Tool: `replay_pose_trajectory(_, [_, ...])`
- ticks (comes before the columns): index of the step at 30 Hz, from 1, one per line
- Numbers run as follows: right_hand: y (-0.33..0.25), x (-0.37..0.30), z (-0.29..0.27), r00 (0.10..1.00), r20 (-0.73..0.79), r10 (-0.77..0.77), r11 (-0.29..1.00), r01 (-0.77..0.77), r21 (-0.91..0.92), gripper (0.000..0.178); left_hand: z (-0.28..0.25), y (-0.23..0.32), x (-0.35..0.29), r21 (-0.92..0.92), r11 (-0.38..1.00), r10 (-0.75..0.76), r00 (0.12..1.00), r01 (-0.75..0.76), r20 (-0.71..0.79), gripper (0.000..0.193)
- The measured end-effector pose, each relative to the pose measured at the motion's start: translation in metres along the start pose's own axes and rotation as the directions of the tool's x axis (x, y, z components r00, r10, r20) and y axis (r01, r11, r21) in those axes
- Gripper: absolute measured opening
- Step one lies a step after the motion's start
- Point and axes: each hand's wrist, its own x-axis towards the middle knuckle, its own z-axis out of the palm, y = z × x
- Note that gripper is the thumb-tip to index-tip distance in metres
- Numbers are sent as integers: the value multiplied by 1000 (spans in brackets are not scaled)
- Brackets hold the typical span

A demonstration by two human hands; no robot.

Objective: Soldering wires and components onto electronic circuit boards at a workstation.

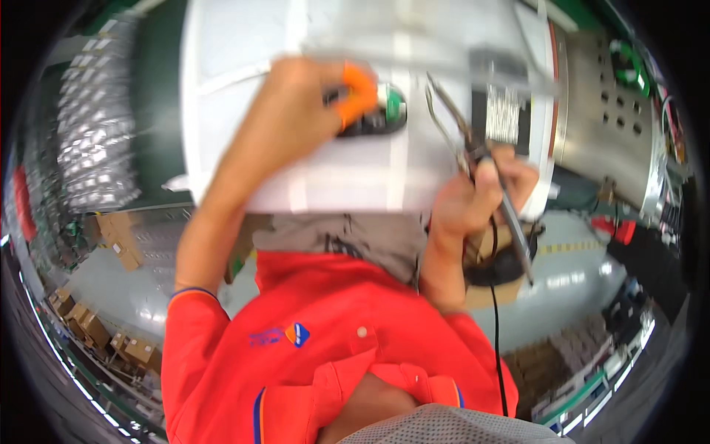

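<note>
My left hand (296, 103), blurred by motion, wears orange covers on its fingertips. Its fingers close on a small black oval device (381, 124) lying on the white work surface (347, 185). A green part (394, 105) shows inside the device, and my fingers hide its left side. Near the front right edge, my right hand (481, 196) is closed around metal tweezers (451, 111), whose spread tips point up toward the device without touching it. A slim grey rod (514, 222) with a thin point also passes through that hand, angled down and right.
Right of the device lies a black panel with a white label (503, 115). Beyond it stands a metal box with round holes (610, 111). Silvery bubble packaging (100, 118) lies at the left. A black cord (495, 318) hangs below my right hand. Cartons (89, 325) stand on the floor.
</note>
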Motion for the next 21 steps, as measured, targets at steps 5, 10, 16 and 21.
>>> replay_pose_trajectory(5, [5, -4, -17, 999, -21, 42, 999, -42, 19, 22, -51, -4, -6, -337, 904, -262, 964, 261, 43, 7])
replay_pose_trajectory(10, [-4, -12, -17, 992, 18, 124, 987, -125, 102, 22, -146, -37, 56, -47, 924, -382, 912, 379, -152, 16])
replay_pose_trajectory(16, [1, -8, -18, 993, -12, 115, 987, -113, 113, 19, -175, -96, 169, -155, 892, -436, 719, 424, -541, 39])
replay_pose_trajectory(21, [-18, -1, -7, 973, 54, 226, 972, -229, 46, 20, -143, -99, 214, 446, 850, -149, 939, 282, -309, 36])
